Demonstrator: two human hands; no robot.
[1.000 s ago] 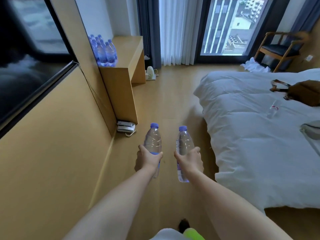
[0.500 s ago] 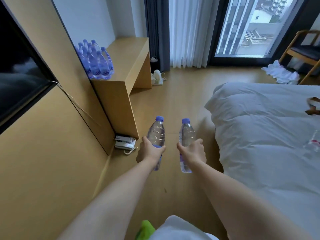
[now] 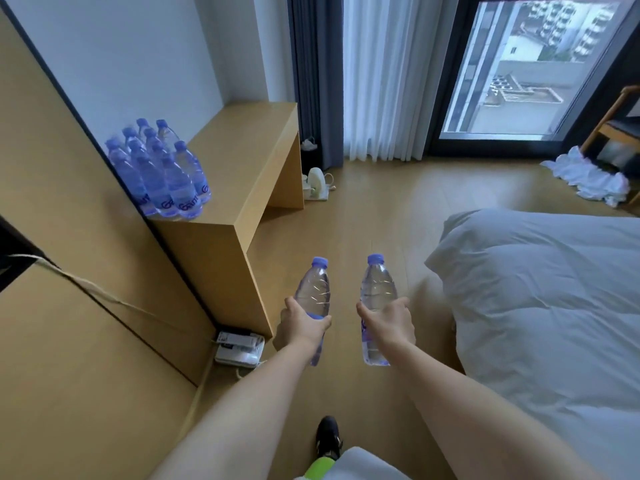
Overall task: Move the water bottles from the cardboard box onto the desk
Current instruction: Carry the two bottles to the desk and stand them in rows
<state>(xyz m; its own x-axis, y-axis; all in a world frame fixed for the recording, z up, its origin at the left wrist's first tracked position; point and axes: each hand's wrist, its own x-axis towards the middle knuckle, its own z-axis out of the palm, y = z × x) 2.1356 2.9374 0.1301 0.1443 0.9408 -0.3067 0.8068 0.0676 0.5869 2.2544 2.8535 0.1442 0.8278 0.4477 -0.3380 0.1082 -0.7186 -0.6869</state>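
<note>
Now a bottle (image 3: 313, 296) per hand (image 3: 304, 327).

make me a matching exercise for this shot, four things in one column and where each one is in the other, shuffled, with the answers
Things
1. cluster of clear plastic water bottles with blue caps
2. white telephone
3. white electric kettle
4. crumpled white cloth

Places
A. on the floor near the window and wooden chair
B. on the floor at the desk's near end, by the wall
C. standing on the light wooden desk
D. on the floor past the desk's far leg, by the curtain

Pairs: 1-C, 2-B, 3-D, 4-A
</note>
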